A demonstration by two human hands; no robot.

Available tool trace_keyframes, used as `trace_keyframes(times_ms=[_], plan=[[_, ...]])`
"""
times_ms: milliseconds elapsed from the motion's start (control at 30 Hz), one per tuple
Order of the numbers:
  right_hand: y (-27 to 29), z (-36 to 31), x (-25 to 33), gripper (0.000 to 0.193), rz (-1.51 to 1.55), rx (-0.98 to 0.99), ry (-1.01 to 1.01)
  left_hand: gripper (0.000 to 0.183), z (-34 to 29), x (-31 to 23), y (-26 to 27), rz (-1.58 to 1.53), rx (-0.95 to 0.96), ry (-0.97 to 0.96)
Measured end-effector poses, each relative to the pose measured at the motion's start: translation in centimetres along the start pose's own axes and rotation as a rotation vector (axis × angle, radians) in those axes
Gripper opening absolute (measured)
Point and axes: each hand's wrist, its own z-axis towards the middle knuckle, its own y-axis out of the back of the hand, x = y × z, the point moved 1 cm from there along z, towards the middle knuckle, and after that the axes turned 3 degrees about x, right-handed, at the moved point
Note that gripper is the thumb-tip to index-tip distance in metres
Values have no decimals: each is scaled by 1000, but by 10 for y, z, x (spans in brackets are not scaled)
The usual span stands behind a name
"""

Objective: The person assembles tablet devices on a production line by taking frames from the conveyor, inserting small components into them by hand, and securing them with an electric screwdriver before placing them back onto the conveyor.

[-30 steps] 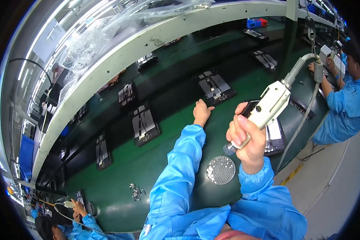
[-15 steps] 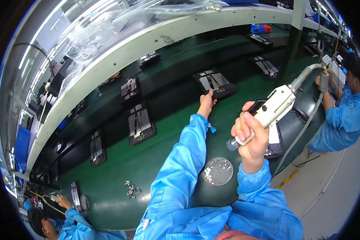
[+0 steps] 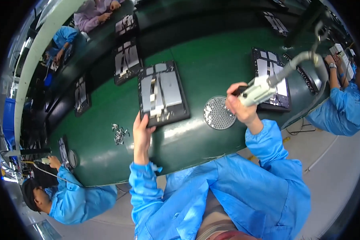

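in the head view, the left hand (image 3: 142, 134) is gripping the near left corner of a black-and-silver device (image 3: 170, 86), which is sitting toward the near edge of the green worktop (image 3: 204, 68); whether it is partly lifted, i cannot tell. the right hand (image 3: 245, 111) is clasping a white corded tool (image 3: 261, 91) beside a perforated dish (image 3: 221, 118) holding pale bits. that one-corner grip is risking a tilt and drop; a low tool swing is risking scattered bits.
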Motion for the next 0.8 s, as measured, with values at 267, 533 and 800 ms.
trace_keyframes(times_ms=[267, 533, 800], plan=[[-4, -39, -16, 21, 38, -29, -24, 57, -112, 68, 6, 776, -159, -360], [-1, -46, -29, 21, 98, -116, -28, 56, -114, 69, -8, 775, -164, -384], [0, -47, -32, 21, 54, -85, -57, 54, -110, 68, -4, 762, -169, -389]])
